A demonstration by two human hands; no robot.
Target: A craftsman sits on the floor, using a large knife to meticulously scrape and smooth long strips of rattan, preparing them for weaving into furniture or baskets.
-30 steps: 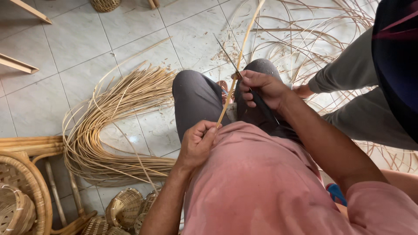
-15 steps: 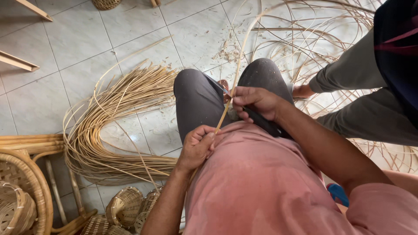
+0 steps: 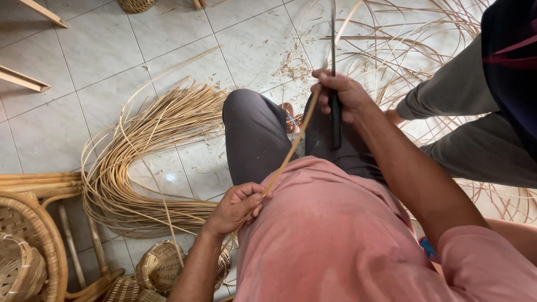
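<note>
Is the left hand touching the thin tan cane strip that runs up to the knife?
Touching. The head view shows the left hand closed around the thin tan cane strip, its fingers wrapped over the lower end with no gap.

Two hands, left (image 3: pixel 238 206) and right (image 3: pixel 337 96), are working one cane strip (image 3: pixel 291 150) and one knife (image 3: pixel 334 106); three small woven baskets (image 3: pixel 160 264) are sitting near left, one bundle of cane (image 3: pixel 140 162) lying beyond
</note>
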